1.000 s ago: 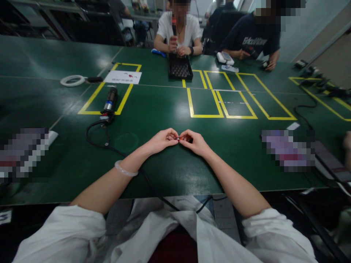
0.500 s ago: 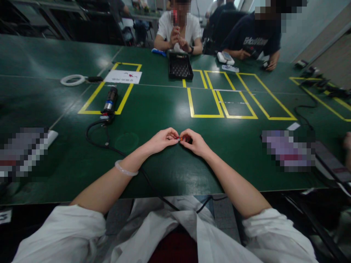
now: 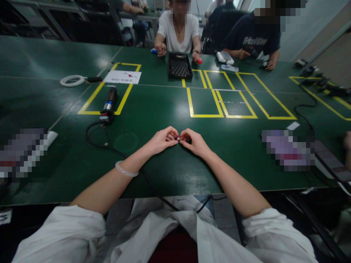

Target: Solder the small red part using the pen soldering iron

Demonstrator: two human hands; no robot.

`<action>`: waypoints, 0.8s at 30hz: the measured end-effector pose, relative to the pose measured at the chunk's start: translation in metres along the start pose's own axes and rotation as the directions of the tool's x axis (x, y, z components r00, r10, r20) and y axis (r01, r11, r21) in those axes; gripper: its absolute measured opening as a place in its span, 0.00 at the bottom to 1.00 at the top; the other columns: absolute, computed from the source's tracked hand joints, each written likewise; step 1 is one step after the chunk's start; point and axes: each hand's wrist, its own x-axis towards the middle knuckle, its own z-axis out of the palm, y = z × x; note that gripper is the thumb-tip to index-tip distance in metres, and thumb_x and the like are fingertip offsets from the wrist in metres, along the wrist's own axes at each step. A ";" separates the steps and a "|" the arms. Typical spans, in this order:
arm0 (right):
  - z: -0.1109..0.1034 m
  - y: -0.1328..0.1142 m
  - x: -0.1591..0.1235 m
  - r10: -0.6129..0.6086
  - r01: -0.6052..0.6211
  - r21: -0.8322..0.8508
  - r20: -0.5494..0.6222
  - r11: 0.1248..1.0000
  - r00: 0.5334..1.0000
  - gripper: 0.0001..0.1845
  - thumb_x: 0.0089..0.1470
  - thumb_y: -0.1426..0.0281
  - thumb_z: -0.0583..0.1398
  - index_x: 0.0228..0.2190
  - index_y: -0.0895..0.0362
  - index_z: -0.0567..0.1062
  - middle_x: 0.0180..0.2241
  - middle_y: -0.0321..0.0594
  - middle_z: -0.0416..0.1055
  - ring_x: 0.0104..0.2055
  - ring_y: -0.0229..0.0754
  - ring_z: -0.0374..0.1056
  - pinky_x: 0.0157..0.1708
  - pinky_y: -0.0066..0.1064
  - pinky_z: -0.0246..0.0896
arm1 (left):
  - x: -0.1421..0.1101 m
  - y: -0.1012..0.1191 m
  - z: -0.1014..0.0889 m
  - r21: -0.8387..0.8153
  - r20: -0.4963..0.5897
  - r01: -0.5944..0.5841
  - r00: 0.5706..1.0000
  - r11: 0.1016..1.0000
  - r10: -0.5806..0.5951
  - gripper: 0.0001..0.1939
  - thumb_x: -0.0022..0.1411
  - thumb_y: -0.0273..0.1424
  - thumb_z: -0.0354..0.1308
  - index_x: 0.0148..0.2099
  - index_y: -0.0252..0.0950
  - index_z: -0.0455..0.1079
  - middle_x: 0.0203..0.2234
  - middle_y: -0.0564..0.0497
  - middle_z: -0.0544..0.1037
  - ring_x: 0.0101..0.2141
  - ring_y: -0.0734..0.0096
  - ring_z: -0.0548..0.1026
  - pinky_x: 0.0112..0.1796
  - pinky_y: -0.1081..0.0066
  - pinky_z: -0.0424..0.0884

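Observation:
My left hand (image 3: 166, 139) and my right hand (image 3: 194, 140) meet over the middle of the green table, fingertips nearly touching. Both are closed in a pinch on a small part (image 3: 179, 138) with red, orange and whitish bits. Most of it is hidden by the fingers, and its kind is too small to make out. A heat-gun-like black and silver tool (image 3: 109, 102) with a blue band lies to the left of my hands. Its black cable (image 3: 115, 149) runs beneath my left forearm towards the front edge.
Yellow tape outlines (image 3: 207, 116) mark the green table (image 3: 153, 102). A black tray (image 3: 179, 75) stands at the far side, before a person in white. A white sheet (image 3: 123, 77) and a white coil (image 3: 72, 80) lie far left. Blurred-out devices (image 3: 287, 149) lie at right and left.
My hands stay almost in place, with the left fingers slightly shifted around the small part. Across the table, the person in white has lowered both hands, a red-tipped object now near the tray.

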 end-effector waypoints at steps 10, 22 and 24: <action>-0.002 -0.004 0.001 0.008 -0.007 0.055 -0.025 0.998 1.000 0.06 0.56 0.69 0.61 0.37 0.56 0.72 0.33 0.37 0.70 0.32 0.37 0.66 0.33 0.29 0.61 | 0.001 -0.002 -0.002 0.080 0.034 -0.022 0.999 0.997 0.019 0.13 0.58 0.34 0.62 0.43 0.33 0.68 0.36 0.47 0.76 0.35 0.70 0.75 0.39 0.68 0.71; -0.002 -0.002 0.002 0.090 -0.087 0.119 -0.024 0.989 0.996 0.07 0.55 0.69 0.61 0.37 0.56 0.72 0.29 0.35 0.69 0.29 0.36 0.65 0.32 0.28 0.60 | -0.022 -0.009 -0.125 0.721 -0.627 0.487 0.761 0.494 0.166 0.26 0.64 0.38 0.55 0.60 0.31 0.63 0.60 0.38 0.63 0.60 0.49 0.58 0.60 0.53 0.53; -0.001 -0.001 0.002 0.089 -0.085 0.120 -0.023 0.989 0.996 0.07 0.54 0.69 0.61 0.37 0.56 0.72 0.29 0.35 0.69 0.29 0.36 0.64 0.31 0.28 0.60 | -0.033 -0.015 -0.148 0.641 -0.733 0.632 0.673 0.435 0.101 0.31 0.64 0.40 0.56 0.63 0.27 0.59 0.62 0.35 0.61 0.59 0.47 0.59 0.58 0.50 0.55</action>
